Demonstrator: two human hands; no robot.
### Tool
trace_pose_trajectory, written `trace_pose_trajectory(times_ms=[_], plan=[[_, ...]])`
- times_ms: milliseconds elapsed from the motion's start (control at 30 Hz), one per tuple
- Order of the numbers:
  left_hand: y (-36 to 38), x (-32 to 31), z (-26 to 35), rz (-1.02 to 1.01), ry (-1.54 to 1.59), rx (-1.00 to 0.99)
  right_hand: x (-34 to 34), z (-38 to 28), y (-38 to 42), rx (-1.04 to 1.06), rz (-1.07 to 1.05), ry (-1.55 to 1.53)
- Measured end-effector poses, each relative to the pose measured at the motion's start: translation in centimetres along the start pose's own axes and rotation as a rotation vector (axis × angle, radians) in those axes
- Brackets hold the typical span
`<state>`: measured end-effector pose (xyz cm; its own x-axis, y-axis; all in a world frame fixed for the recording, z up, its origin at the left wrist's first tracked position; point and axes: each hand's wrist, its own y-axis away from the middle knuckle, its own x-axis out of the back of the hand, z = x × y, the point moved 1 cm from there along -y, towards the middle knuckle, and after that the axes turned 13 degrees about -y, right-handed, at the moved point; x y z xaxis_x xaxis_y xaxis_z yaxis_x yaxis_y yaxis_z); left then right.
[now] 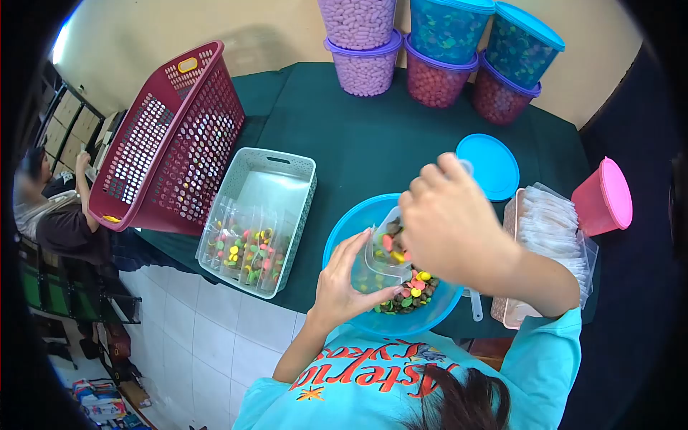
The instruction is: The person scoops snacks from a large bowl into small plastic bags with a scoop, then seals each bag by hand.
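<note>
My left hand point(347, 283) holds a clear plastic pouch point(383, 266) by its side, thumb and fingers around it, above a blue tub point(337, 236). My right hand point(444, 218) is closed around what looks like a clear scoop; a pale handle end point(467, 167) shows beyond the fist. Colored button-shaped candies point(393, 242), brown, yellow and pink, show at the pouch's mouth just below the right hand. Whether they lie in the scoop or the pouch is hard to tell. More such candies point(408, 295) lie in the tub below.
A pale basket point(307, 193) with several filled pouches point(247, 251) stands left, beside a maroon basket point(161, 168). At right are a pink basket point(510, 313) of empty pouches point(548, 229), a blue lid point(489, 166), a white handle point(476, 306) and a pink tub point(598, 201). Candy tubs point(437, 75) stand behind. A person point(64, 222) is at far left.
</note>
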<state>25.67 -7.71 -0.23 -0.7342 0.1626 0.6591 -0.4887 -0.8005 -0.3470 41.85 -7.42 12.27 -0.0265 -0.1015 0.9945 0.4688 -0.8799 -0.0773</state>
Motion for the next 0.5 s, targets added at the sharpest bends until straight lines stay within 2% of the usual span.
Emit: trace_pose_trajectory(times_ms=[167,200,300,333,400,467,500], plan=[[-0.2,0.2,0.2,0.014,-0.016,-0.019,0.4,-1.7,0.3,0.026,-0.079,0.15],[-0.2,0.2,0.2,0.025,-0.006,-0.012,0.5,-1.2,0.7,-0.023,0.036,0.17],[-0.2,-0.1,0.1,0.067,-0.002,-0.014,3.0,1.1,1.9,-0.245,0.157,0.08],[-0.1,0.0,-0.1,0.07,0.008,-0.015,2.7,1.4,2.3,-0.24,0.149,0.079],[-0.2,-0.1,-0.2,0.091,0.015,-0.013,1.1,1.9,2.6,-0.333,0.0,0.158],[0.0,-0.1,-0.2,0.103,0.021,-0.023,-3.9,1.3,2.7,-0.164,-0.28,0.216],[0.0,0.0,-0.2,0.103,0.017,-0.017,-6.2,0.6,2.8,-0.08,-0.313,0.251]])
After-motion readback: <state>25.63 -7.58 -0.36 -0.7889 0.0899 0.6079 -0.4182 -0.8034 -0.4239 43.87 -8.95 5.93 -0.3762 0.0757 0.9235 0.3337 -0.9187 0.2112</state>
